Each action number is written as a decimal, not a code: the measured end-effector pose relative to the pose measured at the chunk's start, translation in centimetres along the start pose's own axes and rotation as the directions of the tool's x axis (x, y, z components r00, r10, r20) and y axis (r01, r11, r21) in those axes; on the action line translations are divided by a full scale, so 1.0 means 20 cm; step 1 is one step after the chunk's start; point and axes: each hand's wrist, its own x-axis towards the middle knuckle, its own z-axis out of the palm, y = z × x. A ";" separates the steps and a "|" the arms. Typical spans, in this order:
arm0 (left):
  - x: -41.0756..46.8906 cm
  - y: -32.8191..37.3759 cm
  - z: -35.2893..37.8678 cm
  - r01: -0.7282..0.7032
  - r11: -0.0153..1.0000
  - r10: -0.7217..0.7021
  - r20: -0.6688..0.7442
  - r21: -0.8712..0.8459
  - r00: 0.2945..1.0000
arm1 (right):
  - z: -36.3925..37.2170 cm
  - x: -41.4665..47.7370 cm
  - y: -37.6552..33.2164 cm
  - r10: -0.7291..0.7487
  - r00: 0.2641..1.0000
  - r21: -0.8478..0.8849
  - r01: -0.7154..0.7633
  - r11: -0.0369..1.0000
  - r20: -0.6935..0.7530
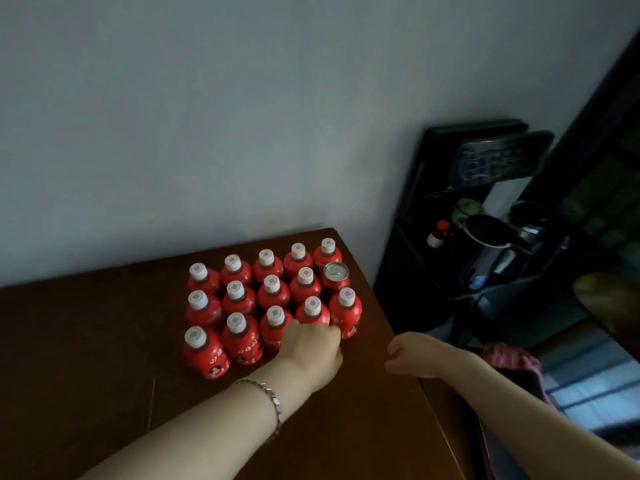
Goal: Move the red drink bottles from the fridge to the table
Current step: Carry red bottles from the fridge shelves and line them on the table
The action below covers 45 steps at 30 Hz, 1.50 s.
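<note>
Where brown table (86, 341) meets pale wall (207, 116), red bottles (272, 292) stand in rows, left hand (311, 348) grips a near bottle (312, 311), right hand (412, 355) loosely curled, empty.

Glossy red bottles (242, 337) with matt white plastic caps (236, 322) stand on a smooth dark wooden table (86, 341) beside a metal-topped can (335, 271).

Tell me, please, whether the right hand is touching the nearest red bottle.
Apart. The head view shows bare table between the right hand and the front-right bottle.
</note>
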 end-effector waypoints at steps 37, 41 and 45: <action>-3.46 4.11 -0.32 -0.961 -0.276 0.961 -0.026 0.030 -0.277 | 2.84 -5.19 0.68 0.922 -0.321 0.780 -0.511 -0.360 0.215; -3.93 4.48 -0.31 -0.922 -0.387 0.922 -0.045 -0.034 -0.385 | 3.10 -5.63 0.72 0.848 -0.456 0.733 -0.474 -0.487 0.269; -4.34 4.86 -0.29 -0.872 -0.487 0.872 -0.091 -0.049 -0.482 | 3.35 -6.02 0.86 0.740 -0.618 0.686 -0.418 -0.596 0.267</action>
